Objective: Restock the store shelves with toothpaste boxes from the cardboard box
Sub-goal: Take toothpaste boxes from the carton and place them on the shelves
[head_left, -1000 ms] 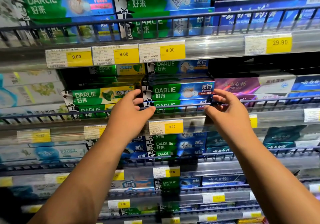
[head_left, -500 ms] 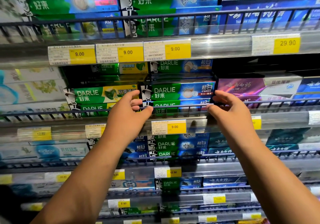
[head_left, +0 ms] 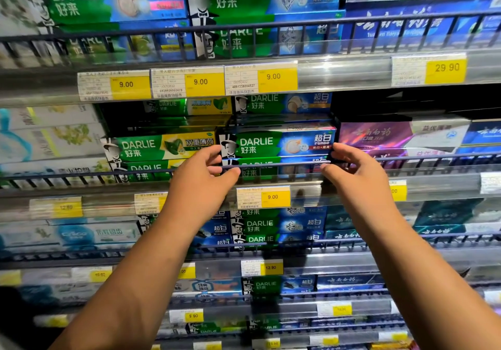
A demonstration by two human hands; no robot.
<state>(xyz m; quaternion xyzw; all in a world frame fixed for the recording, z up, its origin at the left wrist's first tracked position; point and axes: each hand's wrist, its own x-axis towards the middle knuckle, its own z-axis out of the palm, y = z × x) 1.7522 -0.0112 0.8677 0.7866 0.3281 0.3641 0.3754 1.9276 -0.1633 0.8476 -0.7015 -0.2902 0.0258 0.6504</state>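
The left hand and right hand each pinched an end of a green-and-blue toothpaste box at the front edge of the shelf, behind its wire rail. It topped one like box, two in that stack; two green-and-yellow boxes sat stacked just left. This placement looked nearly done; the cardboard box was out of view, so what remained was unclear.
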